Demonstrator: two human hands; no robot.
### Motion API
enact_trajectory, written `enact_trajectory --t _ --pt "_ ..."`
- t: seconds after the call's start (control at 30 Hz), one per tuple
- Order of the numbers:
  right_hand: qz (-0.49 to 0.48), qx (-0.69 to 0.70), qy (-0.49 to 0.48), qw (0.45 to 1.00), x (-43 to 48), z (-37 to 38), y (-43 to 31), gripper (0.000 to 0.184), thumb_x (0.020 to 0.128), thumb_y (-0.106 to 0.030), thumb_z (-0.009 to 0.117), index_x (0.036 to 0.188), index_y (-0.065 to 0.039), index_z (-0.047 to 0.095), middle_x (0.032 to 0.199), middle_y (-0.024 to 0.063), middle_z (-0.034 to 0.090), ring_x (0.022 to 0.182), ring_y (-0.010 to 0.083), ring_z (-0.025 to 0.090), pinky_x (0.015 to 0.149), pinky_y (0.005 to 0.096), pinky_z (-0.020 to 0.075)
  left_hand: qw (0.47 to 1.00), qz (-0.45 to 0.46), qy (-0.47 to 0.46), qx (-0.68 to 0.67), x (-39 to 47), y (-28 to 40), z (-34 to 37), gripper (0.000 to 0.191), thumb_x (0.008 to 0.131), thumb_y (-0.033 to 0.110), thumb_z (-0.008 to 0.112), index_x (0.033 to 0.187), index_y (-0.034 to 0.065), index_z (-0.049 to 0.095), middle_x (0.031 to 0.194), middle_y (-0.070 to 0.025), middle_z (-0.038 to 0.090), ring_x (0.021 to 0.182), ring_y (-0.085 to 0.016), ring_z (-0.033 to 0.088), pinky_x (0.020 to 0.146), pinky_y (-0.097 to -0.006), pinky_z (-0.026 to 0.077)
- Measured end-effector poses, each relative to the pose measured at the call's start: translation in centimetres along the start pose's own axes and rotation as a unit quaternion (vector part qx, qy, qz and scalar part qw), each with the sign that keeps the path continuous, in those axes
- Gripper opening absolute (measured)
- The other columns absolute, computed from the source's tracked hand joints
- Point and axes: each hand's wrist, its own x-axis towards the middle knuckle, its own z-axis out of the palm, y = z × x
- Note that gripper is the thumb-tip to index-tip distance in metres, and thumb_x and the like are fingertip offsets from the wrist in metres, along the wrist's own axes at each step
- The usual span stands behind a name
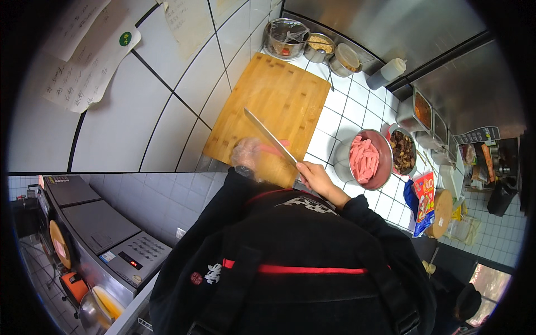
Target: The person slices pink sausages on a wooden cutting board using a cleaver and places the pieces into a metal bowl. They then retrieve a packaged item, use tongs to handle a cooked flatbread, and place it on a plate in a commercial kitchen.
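My right hand [312, 176] grips the handle of a long-bladed kitchen knife [268, 134]. Its blade slants up and left over a wooden cutting board [284, 96]. Under and beside the blade, near the board's close edge, lie pink sausages [271, 148]. Wearing a clear plastic glove, my left hand [246, 154] rests at the sausages' left end; its fingers are blurred, so its hold on them is unclear. To the right of the board, a deep metal pot [343, 157] holds many pink sausage pieces [363, 159].
Beside the pot stand a bowl of dark food [403, 151] and a red and blue packet [423, 201]. Metal containers [319, 48] and a squeeze bottle [387, 73] line the back. Food trays [422, 109] stand at right. A tiled wall [184, 83] borders the board's left side.
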Motion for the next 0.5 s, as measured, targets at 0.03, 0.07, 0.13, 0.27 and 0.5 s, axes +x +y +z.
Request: enact_trajectory --t 0.03,0.07,0.13,0.27,0.5 --pt "0.01 0.01 -0.011 1.0 -0.3 -0.1 -0.3 0.041 0.094 -0.035 0.043 0.075 0.0 0.054 0.055 0.003 0.052 0.045 0.0115 0.049 0.043 0.0269 0.038 1.0 -0.018 -0.004 -0.018 0.0 0.1 0.0 0.015 0.074 0.015 0.059 0.088 0.0132 0.062 0.091 -0.0111 0.061 0.085 -0.034 0.058 0.071 -0.0412 0.047" --pt "0.008 0.003 -0.009 1.0 -0.5 -0.1 -0.5 0.04 0.093 -0.035 0.043 0.078 0.0 0.055 0.055 0.0028 0.051 0.045 0.0112 0.049 0.043 0.0266 0.0383 1.0 -0.024 -0.003 -0.016 0.0 0.3 -0.1 0.014 0.074 0.016 0.059 0.088 0.013 0.062 0.09 -0.0118 0.061 0.084 -0.034 0.058 0.071 -0.0418 0.047" --pt "0.02 0.002 -0.013 1.0 -0.9 -0.2 -0.6 0.039 0.093 -0.035 0.043 0.084 0.0 0.058 0.055 0.0024 0.051 0.045 0.0107 0.049 0.043 0.0261 0.0388 0.998 -0.062 -0.014 -0.009 0.1 0.9 -0.3 0.014 0.074 0.017 0.058 0.087 0.0125 0.061 0.088 -0.0127 0.061 0.084 -0.036 0.057 0.071 -0.0428 0.047" --pt "0.017 -0.006 -0.013 1.0 -1.3 -0.4 0.0 0.039 0.093 -0.036 0.043 0.096 0.0 0.06 0.055 0.003 0.052 0.044 0.0112 0.049 0.044 0.0257 0.0402 0.99 -0.127 -0.039 0.041 0.3 2.2 -1.0 0.016 0.074 0.013 0.063 0.09 0.0092 0.063 0.087 -0.0121 0.063 0.08 -0.03 0.06 0.07 -0.0379 0.049" --pt "0.017 -0.021 -0.032 0.999 -1.1 -0.7 0.0 0.04 0.094 -0.036 0.042 0.093 0.001 0.059 0.054 0.004 0.052 0.043 0.0118 0.049 0.042 0.0271 0.0397 0.995 -0.095 0.008 0.038 0.5 2.3 -0.8 0.019 0.071 0.014 0.068 0.089 0.0095 0.066 0.085 -0.0114 0.064 0.077 -0.028 0.062 0.069 -0.0359 0.05"
